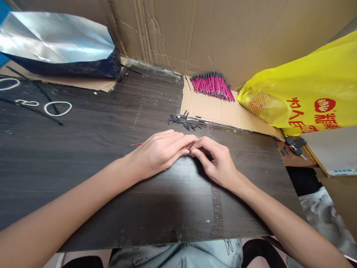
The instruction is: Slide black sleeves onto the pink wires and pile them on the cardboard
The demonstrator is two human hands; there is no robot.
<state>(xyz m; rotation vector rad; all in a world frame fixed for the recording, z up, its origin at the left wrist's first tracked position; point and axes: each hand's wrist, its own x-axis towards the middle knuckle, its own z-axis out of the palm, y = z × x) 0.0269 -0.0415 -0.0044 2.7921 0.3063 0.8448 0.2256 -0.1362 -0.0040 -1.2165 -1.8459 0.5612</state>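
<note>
My left hand (167,150) lies low over the dark table, its fingers closed together in a pinch. At its fingertips shows a thin gold-coloured tip (187,148), mostly hidden by the fingers. From behind that hand pokes the end of a thin pink wire (136,144). My right hand (216,158) meets the left one, thumb and index finger pinched at the same spot; what they hold is too small and covered to make out. Just beyond both hands several short black sleeves (186,122) lie scattered.
A pile of pink wires with black ends (213,86) rests on a cardboard sheet (206,108). Right of it is a yellow plastic bag (306,82), with keys (295,147) below. At left are a silver-lined bag (58,37), white loops (58,108) and long black tubes (36,91).
</note>
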